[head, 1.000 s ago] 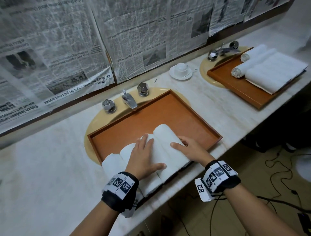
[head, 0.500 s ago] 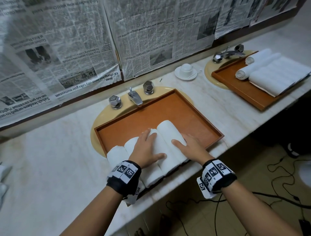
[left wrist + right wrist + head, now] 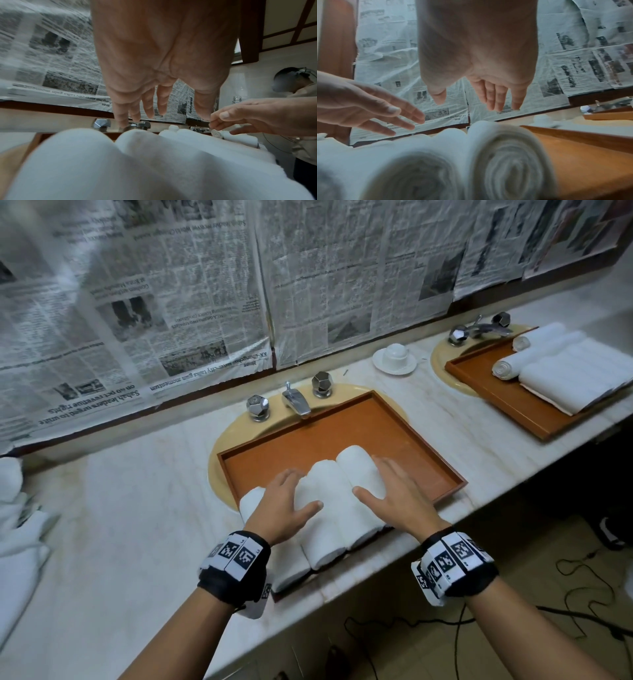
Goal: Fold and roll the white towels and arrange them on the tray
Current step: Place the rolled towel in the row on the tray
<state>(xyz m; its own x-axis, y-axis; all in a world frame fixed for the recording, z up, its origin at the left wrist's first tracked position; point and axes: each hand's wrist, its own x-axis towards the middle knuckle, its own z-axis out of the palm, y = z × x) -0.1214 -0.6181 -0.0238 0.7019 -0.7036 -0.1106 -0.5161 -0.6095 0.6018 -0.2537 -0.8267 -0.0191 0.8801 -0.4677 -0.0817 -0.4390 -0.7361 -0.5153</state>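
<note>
Three rolled white towels lie side by side at the near left of the brown tray (image 3: pixel 346 419) set over the sink: a left roll (image 3: pixel 251 503), a middle roll (image 3: pixel 329 529) and a right roll (image 3: pixel 354 470). My left hand (image 3: pixel 291 498) hovers over the left and middle rolls with fingers straight and spread. My right hand (image 3: pixel 387 491) hovers over the right roll's right side, also with straight fingers. The left wrist view shows my left hand (image 3: pixel 154 108) clear above the rolls (image 3: pixel 120 162). The right wrist view shows my right hand (image 3: pixel 479 97) above the spiral roll end (image 3: pixel 510 169). Neither hand holds anything.
A second tray (image 3: pixel 496 392) at the right carries rolled towels and a folded stack (image 3: pixel 575 378). A cup on a saucer (image 3: pixel 395 357) stands between the sinks, behind it newspaper on the wall. A tap (image 3: pixel 296 402) rises behind the near tray. Loose white towels (image 3: pixel 17 525) lie far left. Another person (image 3: pixel 300 108) stands at the right.
Both hands, which lay on the rolls, have lifted slightly off them. The left hand has shifted left. The head view has swung left, and the loose towels now show.
</note>
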